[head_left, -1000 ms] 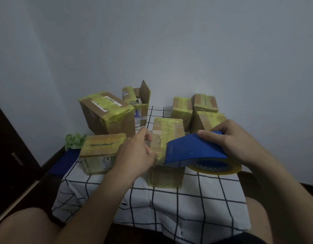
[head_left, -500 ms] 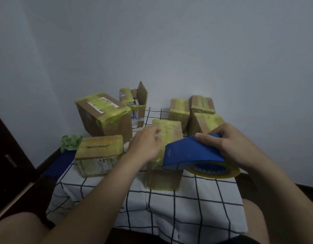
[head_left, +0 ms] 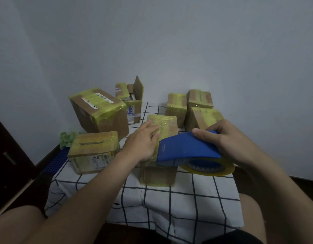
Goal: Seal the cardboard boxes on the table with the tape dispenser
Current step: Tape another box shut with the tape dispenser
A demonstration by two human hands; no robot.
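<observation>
Cardboard box [head_left: 167,124] under left hand [head_left: 143,143], tape dispenser [head_left: 185,148] in right hand [head_left: 228,140].

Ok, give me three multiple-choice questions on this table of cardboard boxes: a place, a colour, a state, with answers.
1. The left hand rests on: A) the middle yellow-taped cardboard box; B) the checked tablecloth; C) the floor.
2. The curved plastic tape dispenser in the right hand is: A) red; B) blue; C) white.
3. The cardboard box at the back, left of centre, is: A) open, flap up; B) taped shut; C) crushed flat.
Answers: 1 A, its flat fingers lie on the box top; 2 B, the cover is blue; 3 A, one flap stands up.
</observation>
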